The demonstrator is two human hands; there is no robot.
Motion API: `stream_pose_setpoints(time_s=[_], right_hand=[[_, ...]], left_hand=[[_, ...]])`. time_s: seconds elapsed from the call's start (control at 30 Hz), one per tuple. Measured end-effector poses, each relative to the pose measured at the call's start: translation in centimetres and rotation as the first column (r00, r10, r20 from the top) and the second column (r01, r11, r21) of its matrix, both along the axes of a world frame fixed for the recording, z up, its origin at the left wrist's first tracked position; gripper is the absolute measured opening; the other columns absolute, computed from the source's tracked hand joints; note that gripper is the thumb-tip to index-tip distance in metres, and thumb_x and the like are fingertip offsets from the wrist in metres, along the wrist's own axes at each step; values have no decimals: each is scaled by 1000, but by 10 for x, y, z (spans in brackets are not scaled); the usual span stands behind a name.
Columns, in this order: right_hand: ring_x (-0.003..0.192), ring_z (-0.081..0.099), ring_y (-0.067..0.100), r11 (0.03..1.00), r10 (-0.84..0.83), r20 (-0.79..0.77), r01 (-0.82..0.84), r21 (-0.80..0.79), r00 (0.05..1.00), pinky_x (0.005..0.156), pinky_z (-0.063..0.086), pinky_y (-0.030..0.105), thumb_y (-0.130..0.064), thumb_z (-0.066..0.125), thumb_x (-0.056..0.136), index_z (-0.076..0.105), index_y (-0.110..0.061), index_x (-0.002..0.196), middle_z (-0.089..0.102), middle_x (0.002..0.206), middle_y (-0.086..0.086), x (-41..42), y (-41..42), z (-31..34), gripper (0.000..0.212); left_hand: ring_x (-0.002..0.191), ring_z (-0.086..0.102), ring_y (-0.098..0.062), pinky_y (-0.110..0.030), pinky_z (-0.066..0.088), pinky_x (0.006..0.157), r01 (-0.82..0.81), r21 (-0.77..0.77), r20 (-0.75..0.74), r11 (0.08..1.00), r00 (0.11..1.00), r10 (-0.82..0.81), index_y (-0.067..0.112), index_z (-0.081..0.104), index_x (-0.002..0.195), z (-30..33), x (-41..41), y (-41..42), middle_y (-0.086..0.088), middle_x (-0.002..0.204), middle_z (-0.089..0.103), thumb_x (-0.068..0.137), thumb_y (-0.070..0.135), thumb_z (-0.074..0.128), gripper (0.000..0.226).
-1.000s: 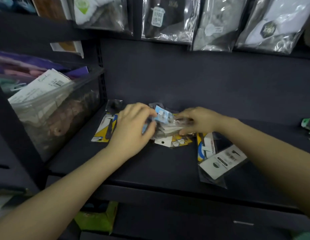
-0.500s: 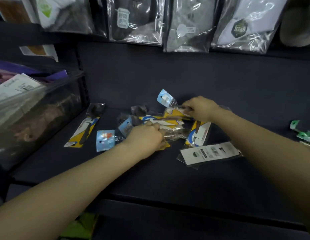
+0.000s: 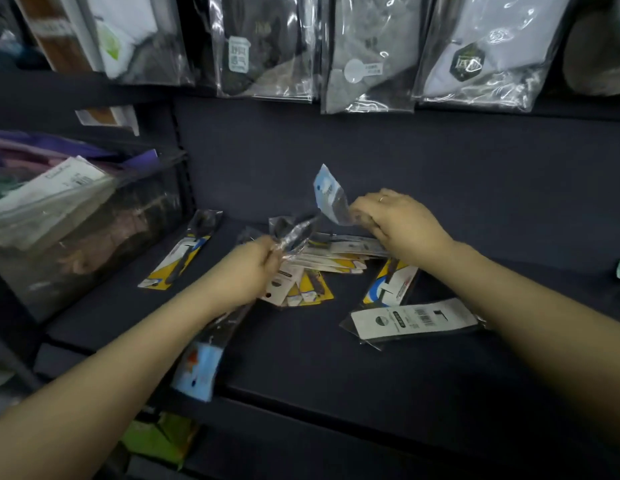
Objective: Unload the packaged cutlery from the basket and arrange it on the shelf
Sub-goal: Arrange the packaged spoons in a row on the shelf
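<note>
Gripping packets (image 3: 331, 199) near shelf (image 3: 336, 368) edge

Both bare forearms are extended forward. The left hand (image 3: 253, 268) is held low at centre, its fingers curled in a pinch. The right hand (image 3: 398, 225) is raised slightly higher, knuckles up, fingers closed in a grip; a ring is worn.

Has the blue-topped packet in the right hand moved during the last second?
Yes. The blue-topped packet has risen off the pile and now stands against the back panel, in the right hand.
</note>
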State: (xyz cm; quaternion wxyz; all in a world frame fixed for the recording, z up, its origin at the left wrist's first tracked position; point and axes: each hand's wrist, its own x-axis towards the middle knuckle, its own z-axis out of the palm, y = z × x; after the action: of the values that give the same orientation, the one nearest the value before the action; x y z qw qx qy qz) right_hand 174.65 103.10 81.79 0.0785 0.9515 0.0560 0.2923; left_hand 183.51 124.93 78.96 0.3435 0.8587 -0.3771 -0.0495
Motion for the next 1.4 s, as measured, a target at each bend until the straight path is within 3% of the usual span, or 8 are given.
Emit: stream_pose_setpoints(time_s=[0.1, 0.27, 0.4, 0.5, 0.7, 0.9, 1.07, 1.4], right_hand=[[65, 60, 25, 915, 110, 136, -47, -400, 985, 54, 44, 30, -33, 39, 77, 64, -15, 75, 65, 78, 5, -8, 39, 10, 31], [37, 52, 20, 881, 247, 114, -173, -441, 962, 34, 30, 22, -14, 44, 71, 60, -16, 73, 60, 67, 4, -6, 91, -9, 16], [47, 55, 20, 877, 312, 150, -224, -424, 938, 34, 39, 27, -2, 27, 93, 56, -10, 82, 63, 76, 8, 5, 111, -25, 32], [57, 58, 20, 900, 306, 145, -236, -367, 941, 40, 48, 29, -7, 42, 87, 48, -8, 90, 62, 77, 7, 13, 126, -37, 6], [99, 58, 20, 911, 412, -169, -407, 64, 896, 72, 53, 30, 2, 44, 78, 53, -10, 122, 60, 115, 11, 17, 133, -30, 47], [122, 47, 20, 862, 41, -441, 191, 470, 897, 95, 35, 24, -22, 57, 90, 48, -15, 128, 48, 132, 3, 41, 77, -22, 40], [136, 34, 18, 890, 52, -637, 255, 379, 769, 109, 30, 29, -45, 64, 82, 23, -19, 146, 34, 149, 1, 59, 77, -23, 81], [72, 51, 23, 940, -61, -399, 187, 285, 915, 62, 30, 27, -21, 54, 86, 42, -15, 63, 47, 64, -2, 94, 86, -13, 26]], left_hand=[[27, 30, -3, -9, 21, 31, -199, -302, -562, 932, 827, -6, 12, 43, 73, 5, -2, 4, 2, 47, 42, 98, 14, 34, 26], [29, 41, -4, -8, 33, 30, -217, -377, -839, 900, 492, -233, 14, 53, 69, 13, -4, 22, 2, 48, 47, 89, 36, 50, 30], [46, 49, -12, -16, 43, 43, -162, -265, -727, 951, 682, -86, 9, 62, 64, 7, -9, 33, -7, 56, 53, 84, 43, 55, 41], [59, 59, -18, -23, 51, 54, -194, -358, -789, 913, 586, -186, 5, 66, 87, 8, -8, 36, -13, 69, 60, 82, 46, 55, 43], [51, 66, -8, -16, 53, 47, -295, -423, -802, 857, 562, -202, 9, 63, 85, 9, 2, 45, -2, 63, 68, 94, 29, 46, 28], [29, 35, -5, -12, 30, 30, -347, -380, -787, 857, 609, -102, 11, 49, 72, 2, 31, 62, 6, 39, 41, 96, 23, 44, 28], [29, 28, -4, -12, 21, 31, -349, -338, -804, 874, 590, -75, 11, 50, 74, -4, 47, 66, 3, 45, 37, 93, 11, 46, 20], [37, 52, -10, -19, 45, 37, -268, -429, -795, 863, 566, -219, 8, 52, 95, -2, 59, 64, -5, 62, 48, 95, 6, 42, 11]])
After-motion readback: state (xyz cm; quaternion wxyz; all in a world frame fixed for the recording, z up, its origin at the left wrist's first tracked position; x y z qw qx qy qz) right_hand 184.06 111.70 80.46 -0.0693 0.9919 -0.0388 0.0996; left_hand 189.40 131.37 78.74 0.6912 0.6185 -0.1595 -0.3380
